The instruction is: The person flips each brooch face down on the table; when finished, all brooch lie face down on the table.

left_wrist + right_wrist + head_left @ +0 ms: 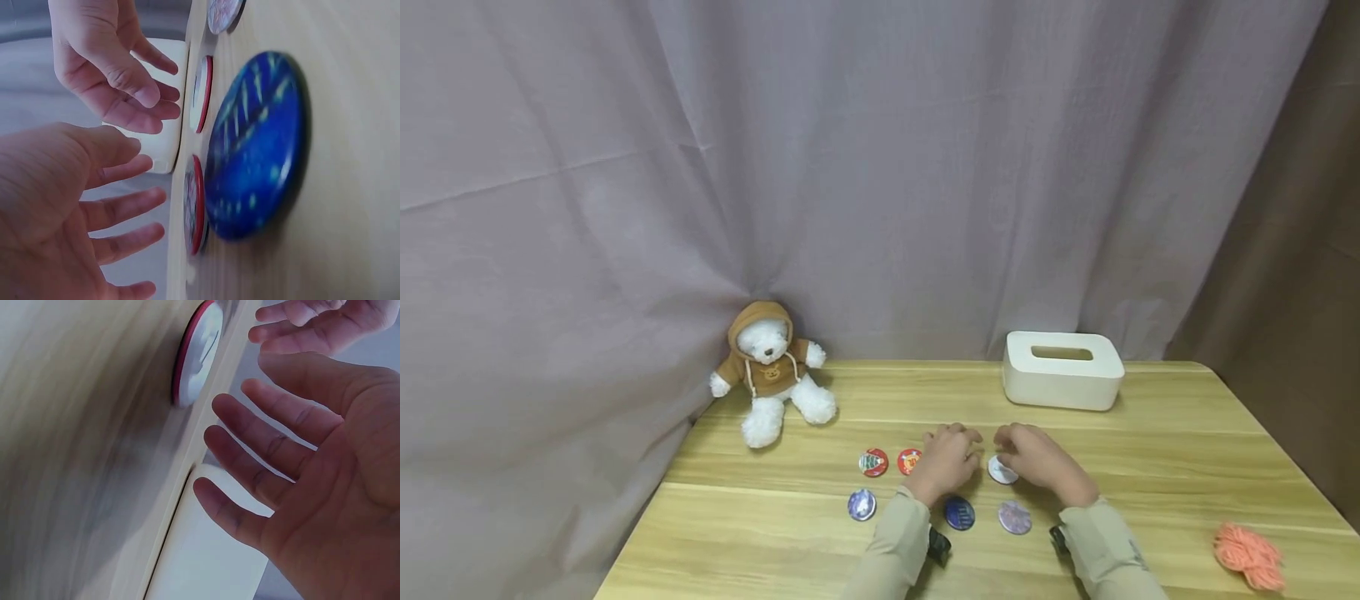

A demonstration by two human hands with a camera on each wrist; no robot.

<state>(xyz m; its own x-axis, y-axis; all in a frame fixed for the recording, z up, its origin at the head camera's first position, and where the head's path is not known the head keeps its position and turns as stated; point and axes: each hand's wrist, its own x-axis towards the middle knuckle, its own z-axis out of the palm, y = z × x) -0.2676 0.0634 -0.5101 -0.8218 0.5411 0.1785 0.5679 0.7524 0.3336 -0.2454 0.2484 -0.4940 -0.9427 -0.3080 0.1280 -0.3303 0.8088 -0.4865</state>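
Observation:
Several round badges lie in two rough rows on the wooden table [760, 533]. My left hand [946, 463] hovers over the middle of them with fingers spread and relaxed, holding nothing. A dark blue badge [959, 513] lies by its wrist, and a red-edged badge [194, 206] shows near its fingers in the left wrist view. My right hand [1037, 458], fingers loosely bent and nothing in them, is over a white badge [1002, 472] with a red rim. A pale purple badge [1015, 517] lies nearer me. The left hand and forearm hide part of the layout.
Left of the hands lie a green-and-red badge [873, 462], a red-orange badge [909, 461] and a violet-white badge [861, 504]. A white teddy bear [769, 379] in a brown hoodie sits back left. A white tissue box [1063, 385] stands behind; coral yarn [1249, 557] lies right.

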